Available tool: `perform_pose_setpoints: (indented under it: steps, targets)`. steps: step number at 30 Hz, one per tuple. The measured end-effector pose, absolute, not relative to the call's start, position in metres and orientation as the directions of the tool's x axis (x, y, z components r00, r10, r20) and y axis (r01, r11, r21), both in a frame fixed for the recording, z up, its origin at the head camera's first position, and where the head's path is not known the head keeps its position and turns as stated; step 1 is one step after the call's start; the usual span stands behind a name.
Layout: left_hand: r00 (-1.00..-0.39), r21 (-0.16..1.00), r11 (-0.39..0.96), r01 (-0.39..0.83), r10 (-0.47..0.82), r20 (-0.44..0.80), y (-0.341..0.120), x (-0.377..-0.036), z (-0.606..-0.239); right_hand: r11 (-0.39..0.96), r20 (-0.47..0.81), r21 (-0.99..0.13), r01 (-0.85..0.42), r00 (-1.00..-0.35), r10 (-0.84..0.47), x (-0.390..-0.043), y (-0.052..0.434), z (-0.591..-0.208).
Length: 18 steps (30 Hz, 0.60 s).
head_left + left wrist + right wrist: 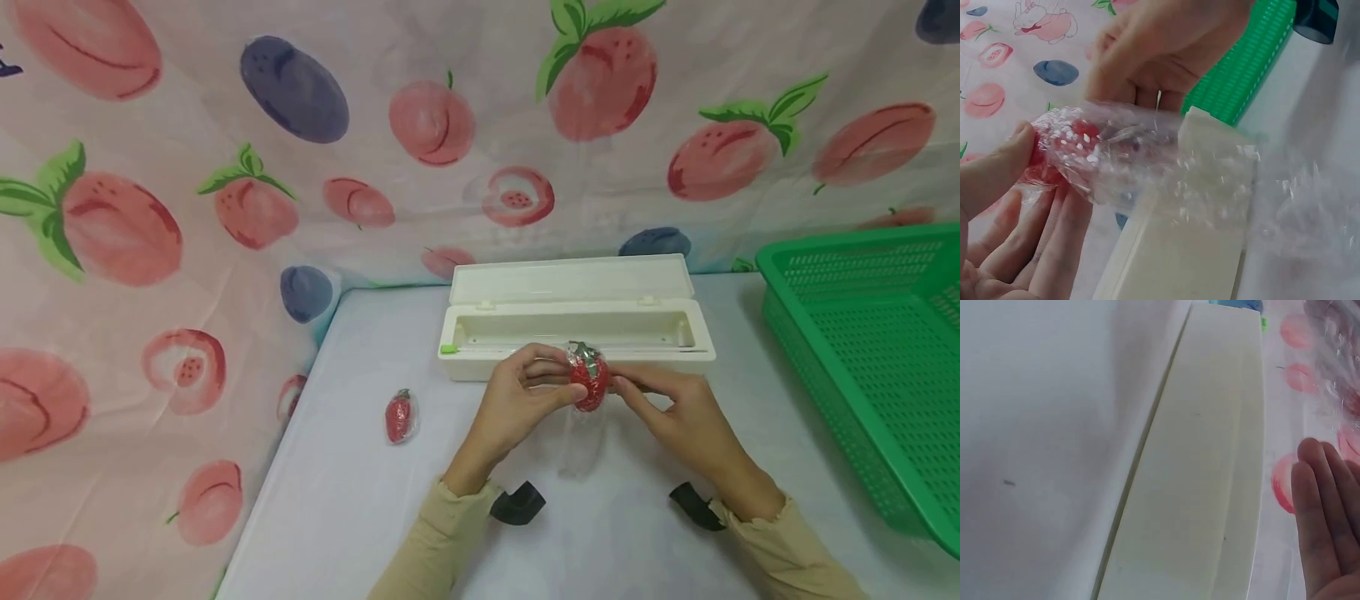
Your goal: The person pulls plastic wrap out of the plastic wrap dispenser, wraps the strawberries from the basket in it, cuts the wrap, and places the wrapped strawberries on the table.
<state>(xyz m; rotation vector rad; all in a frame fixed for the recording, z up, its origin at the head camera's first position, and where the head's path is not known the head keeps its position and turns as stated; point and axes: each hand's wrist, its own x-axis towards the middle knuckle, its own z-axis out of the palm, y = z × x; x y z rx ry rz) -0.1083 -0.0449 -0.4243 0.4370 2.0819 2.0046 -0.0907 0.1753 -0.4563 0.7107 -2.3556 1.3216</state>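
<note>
A red toy strawberry (591,385) with dark green leaves is wrapped in clear cling film (1122,147). My left hand (521,400) grips it between thumb and fingers, just in front of a cream cling film box (480,367). The right hand (678,408) meets it from the other side, thumb and fingertips pinching at the wrap by its edge. A loose tail of film hangs below the fruit towards me. In the right wrist view, crinkled film (1338,362) shows beyond the fingers, and the thumb is hidden.
Another wrapped strawberry (400,417) lies on the white table at the left. The box's lid (570,279) stands raised at the back, with a green slider (447,349) at its left front. A green plastic basket (832,383) occupies the right side. A fruit-printed cloth hangs behind.
</note>
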Motion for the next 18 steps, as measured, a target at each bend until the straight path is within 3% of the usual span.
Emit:
perform_pose_setpoints:
  steps: [7,13,18]
  targets:
    - [-0.933,1.0,0.016,0.021,0.358,0.014,-0.046,-0.111,-0.427,0.401,0.349,-0.803,-0.44,-0.894,-0.282,-0.086,0.168,-0.453]
    - [-0.929,0.996,0.047,0.078,0.367,0.055,-0.044,-0.11,-0.428,0.392,0.429,-0.765,-0.51,-0.859,-0.28,-0.085,0.162,-0.454]
    - [-0.92,0.996,-0.016,0.086,0.382,0.085,-0.041,-0.11,-0.43,0.368,0.46,-0.761,-0.535,-0.844,-0.275,-0.086,0.162,-0.454]
